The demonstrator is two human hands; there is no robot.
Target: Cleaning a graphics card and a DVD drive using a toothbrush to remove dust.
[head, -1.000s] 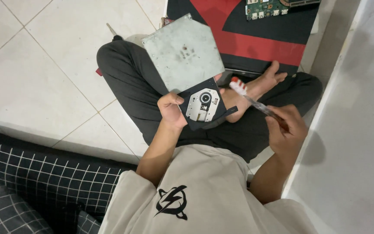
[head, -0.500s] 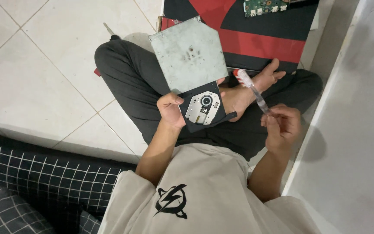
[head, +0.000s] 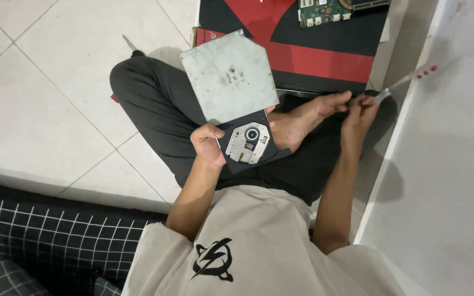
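Two hands at work: left hand (head: 208, 145) grips an opened optical disc drive (head: 231, 93); right hand (head: 360, 109) pinches a screwdriver (head: 407, 81), which seemingly needs realigning over the tray.

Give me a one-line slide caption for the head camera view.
Seated cross-legged, left hand holds an opened optical drive while right hand grips a clear-handled screwdriver.
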